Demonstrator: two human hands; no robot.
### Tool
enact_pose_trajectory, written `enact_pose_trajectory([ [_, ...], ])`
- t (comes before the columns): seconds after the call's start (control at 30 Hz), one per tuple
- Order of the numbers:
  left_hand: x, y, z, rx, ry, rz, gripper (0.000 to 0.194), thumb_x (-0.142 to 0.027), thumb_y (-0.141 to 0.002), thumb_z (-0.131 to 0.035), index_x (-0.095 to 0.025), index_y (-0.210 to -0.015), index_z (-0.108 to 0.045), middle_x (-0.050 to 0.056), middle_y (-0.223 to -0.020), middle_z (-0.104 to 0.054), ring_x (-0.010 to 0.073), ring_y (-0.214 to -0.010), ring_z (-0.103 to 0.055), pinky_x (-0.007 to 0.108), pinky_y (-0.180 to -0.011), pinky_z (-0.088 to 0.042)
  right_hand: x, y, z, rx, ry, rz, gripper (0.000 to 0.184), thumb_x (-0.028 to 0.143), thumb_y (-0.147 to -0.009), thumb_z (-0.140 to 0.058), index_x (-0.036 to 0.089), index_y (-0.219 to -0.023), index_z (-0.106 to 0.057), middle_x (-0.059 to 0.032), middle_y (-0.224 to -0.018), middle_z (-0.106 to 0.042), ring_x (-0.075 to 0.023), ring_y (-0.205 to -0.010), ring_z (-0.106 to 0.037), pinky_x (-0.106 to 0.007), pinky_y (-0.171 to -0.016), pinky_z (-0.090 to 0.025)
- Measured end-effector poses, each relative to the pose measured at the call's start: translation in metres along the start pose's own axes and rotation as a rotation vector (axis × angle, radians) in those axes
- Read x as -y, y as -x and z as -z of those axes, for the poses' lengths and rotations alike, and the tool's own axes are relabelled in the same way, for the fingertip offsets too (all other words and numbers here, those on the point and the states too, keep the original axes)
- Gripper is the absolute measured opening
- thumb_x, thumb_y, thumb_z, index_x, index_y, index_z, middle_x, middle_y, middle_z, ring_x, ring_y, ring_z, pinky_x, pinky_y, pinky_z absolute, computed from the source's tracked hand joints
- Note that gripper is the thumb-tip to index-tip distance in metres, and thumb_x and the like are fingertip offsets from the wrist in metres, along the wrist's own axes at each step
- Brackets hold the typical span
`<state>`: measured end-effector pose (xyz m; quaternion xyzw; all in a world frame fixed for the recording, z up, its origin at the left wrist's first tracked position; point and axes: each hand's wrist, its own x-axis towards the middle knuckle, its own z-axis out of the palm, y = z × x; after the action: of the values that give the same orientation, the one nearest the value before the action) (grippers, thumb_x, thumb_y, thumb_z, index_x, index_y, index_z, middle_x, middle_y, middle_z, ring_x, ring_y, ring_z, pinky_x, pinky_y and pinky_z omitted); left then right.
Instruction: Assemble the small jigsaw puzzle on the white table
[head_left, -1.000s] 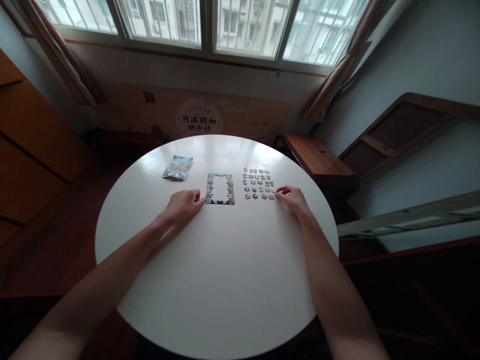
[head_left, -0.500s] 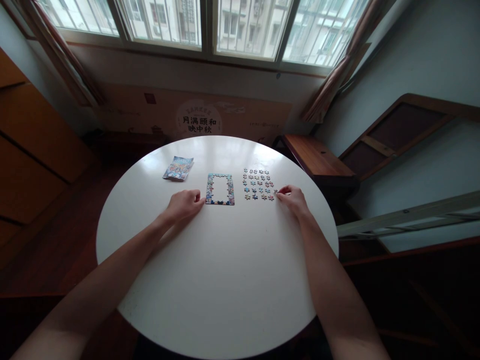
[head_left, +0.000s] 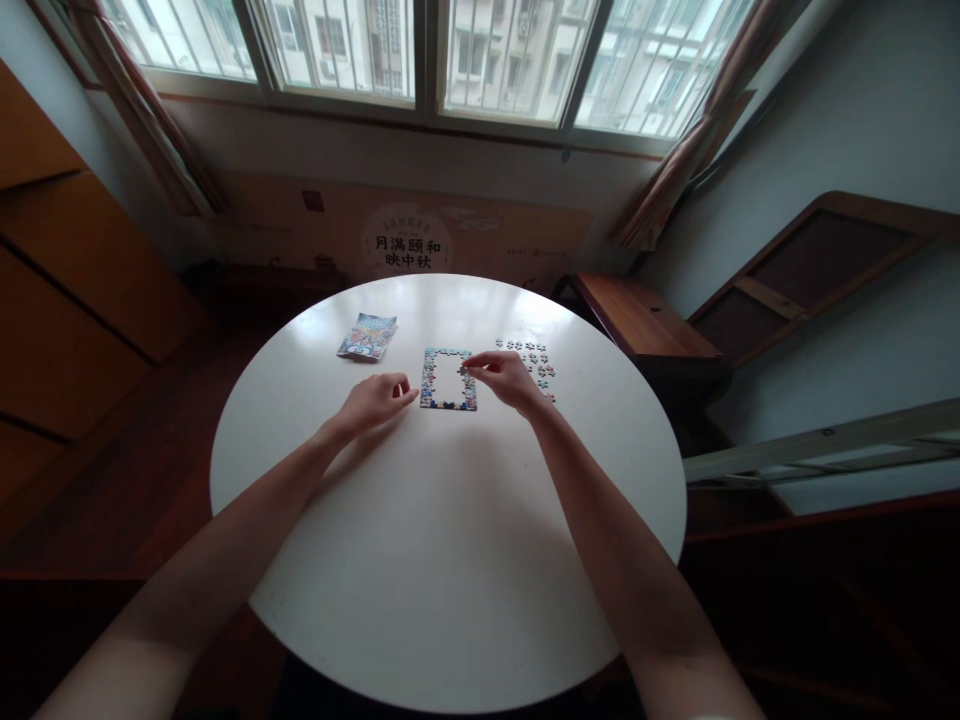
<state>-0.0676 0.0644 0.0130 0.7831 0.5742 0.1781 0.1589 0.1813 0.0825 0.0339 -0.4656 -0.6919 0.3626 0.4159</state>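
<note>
My right hand pinches a small jigsaw piece over the upper right side of the puzzle border. The border is a colourful rectangle of joined pieces around a bare white middle, flat on the table. My left hand rests on the table just left of the border's lower left corner, its fingers curled with nothing visible in them. Loose jigsaw pieces lie in rows to the right of the border. Part of these rows is hidden behind my right hand.
A colourful printed packet lies on the round white table, behind my left hand. Beyond the table's far right edge stands a low wooden bench. A printed panel leans below the window.
My right hand has moved left from the loose pieces to the puzzle border, carrying a jigsaw piece. My left hand stays beside the border. The view has shifted slightly.
</note>
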Motion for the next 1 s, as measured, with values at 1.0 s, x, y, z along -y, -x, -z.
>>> enact_pose_trajectory([
  [1.0, -0.012, 0.003, -0.011, -0.359, 0.235, -0.338, 0.024, -0.041, -0.088, -0.060, -0.019, -0.093, -0.068, 0.002, -0.083, -0.062, 0.0093, -0.063, -0.058, 0.022, -0.058, -0.045, -0.004, 0.023, -0.064, -0.190, -0.110, 0.075, 0.029, 0.047, -0.074, -0.072, 0.020, -0.080, -0.069, -0.0054, -0.085, -0.070, -0.0163, -0.075, -0.062, -0.029, -0.065, -0.048],
])
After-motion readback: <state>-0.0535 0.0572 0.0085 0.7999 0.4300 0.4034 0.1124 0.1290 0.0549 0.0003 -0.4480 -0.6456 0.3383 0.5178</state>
